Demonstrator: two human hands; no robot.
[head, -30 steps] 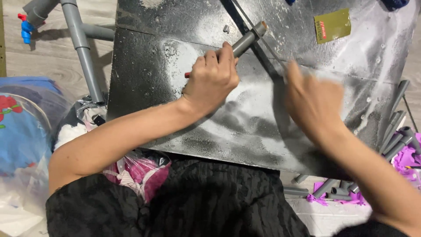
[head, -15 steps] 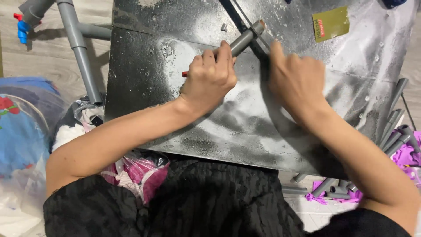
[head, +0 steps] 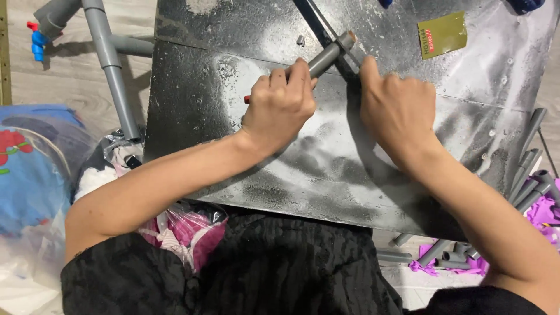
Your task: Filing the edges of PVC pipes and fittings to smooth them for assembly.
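My left hand [head: 280,108] is closed around a short grey plastic pipe [head: 332,52] and holds it down on a black, dust-streaked board [head: 233,35]. A small red tip [head: 247,99] sticks out at the near side of this fist. A dark, thin saw-like blade [head: 318,20] runs diagonally across the pipe near its far end. My right hand [head: 396,111] is closed just right of the pipe, at the blade's near end, and hides the handle.
A grey pipe assembly [head: 108,52] with a blue valve [head: 38,41] lies on the floor at upper left. An olive label [head: 442,35] sits on the board. Cut pipe pieces [head: 528,175] and purple sheet [head: 542,213] lie at right; plastic bags [head: 29,175] at left.
My right hand has moved up and left along the board toward the pipe, then stayed close to it. My left hand has kept its hold on the pipe.
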